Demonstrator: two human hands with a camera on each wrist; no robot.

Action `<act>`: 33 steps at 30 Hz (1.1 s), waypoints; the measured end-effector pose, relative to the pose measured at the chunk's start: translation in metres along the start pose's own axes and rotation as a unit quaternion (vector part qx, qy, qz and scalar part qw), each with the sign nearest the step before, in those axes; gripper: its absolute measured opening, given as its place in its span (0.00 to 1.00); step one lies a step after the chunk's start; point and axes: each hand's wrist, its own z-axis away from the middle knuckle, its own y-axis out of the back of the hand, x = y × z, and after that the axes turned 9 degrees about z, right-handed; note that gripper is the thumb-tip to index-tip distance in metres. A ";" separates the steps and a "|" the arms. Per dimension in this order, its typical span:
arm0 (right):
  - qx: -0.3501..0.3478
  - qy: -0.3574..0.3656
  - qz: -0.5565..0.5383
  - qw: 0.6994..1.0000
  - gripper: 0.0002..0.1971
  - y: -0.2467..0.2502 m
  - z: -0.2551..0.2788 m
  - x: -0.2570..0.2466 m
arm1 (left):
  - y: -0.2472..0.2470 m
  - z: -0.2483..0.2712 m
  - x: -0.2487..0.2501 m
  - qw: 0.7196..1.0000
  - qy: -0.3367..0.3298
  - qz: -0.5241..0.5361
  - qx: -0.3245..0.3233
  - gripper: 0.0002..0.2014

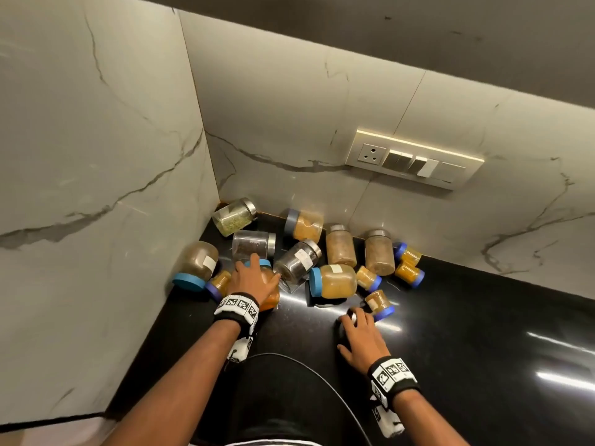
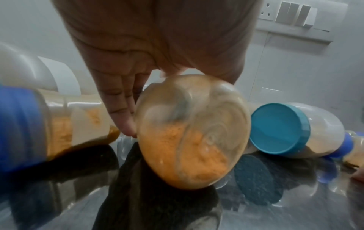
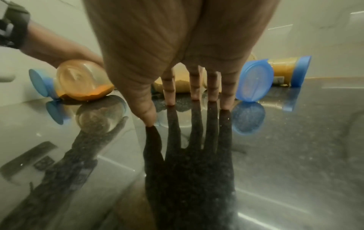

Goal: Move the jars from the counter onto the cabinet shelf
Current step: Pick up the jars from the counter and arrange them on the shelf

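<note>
Several spice jars lie on their sides in the corner of a black counter (image 1: 483,349). My left hand (image 1: 254,278) grips an orange-powder jar (image 2: 193,132) with a blue lid (image 1: 262,263); its clear base faces the left wrist camera and it tilts off the counter. My right hand (image 1: 360,329) is spread, its straight fingertips (image 3: 170,96) pressing on the bare counter and holding nothing. A small jar with a blue lid (image 1: 380,304) lies just beyond those fingers, and its lid (image 3: 254,80) shows to their right. No cabinet shelf is in view.
A big blue-lidded jar (image 1: 335,281) and steel-lidded jars (image 1: 235,215) crowd the corner between the hands and the backsplash. A marble wall (image 1: 96,188) closes the left side. A switch plate (image 1: 415,160) sits on the backsplash. A black cable (image 1: 306,368) hangs by my body.
</note>
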 end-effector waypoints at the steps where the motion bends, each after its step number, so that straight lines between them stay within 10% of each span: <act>1: 0.001 -0.001 -0.005 1.000 0.33 0.000 -0.002 0.001 | -0.001 0.002 -0.001 1.000 -0.002 0.001 0.002 0.41; 8: 0.113 0.016 -0.085 0.990 0.17 0.036 -0.035 0.003 | -0.013 0.015 -0.002 0.998 -0.049 0.021 0.029 0.35; 19: 0.149 0.053 0.046 0.986 0.47 0.061 -0.089 -0.020 | -0.014 0.010 0.001 0.997 -0.042 0.051 0.036 0.32; 33: 0.162 -0.023 -0.039 0.986 0.47 0.033 -0.068 -0.032 | -0.010 0.013 -0.019 0.987 -0.082 0.140 0.022 0.32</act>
